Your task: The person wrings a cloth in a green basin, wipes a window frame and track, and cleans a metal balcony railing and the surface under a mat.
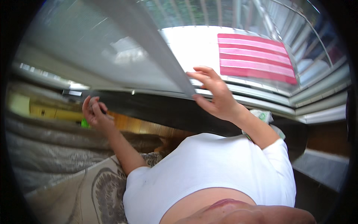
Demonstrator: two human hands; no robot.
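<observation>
My left hand [96,112] is curled around a small dark object [103,111], mostly hidden by the fingers and blurred. This hand hangs over the left end of a long dark windowsill [156,107]. My right hand [219,93] has its fingers spread at the grey frame edge [167,60] of a window sash, which stands at a slant across the opening. Its thumb and a fingertip reach the frame edge; whether they press on it is not clear. A mesh-like pane [95,64] fills the sash to the left.
Outside lies a pink striped cloth [254,57] on a white surface [190,42], with railing bars [204,12] beyond. A white-and-green packet [261,115] sits by my right forearm. Grey curtain fabric [50,145], a yellow object [56,113] and patterned fabric [109,193] are at left.
</observation>
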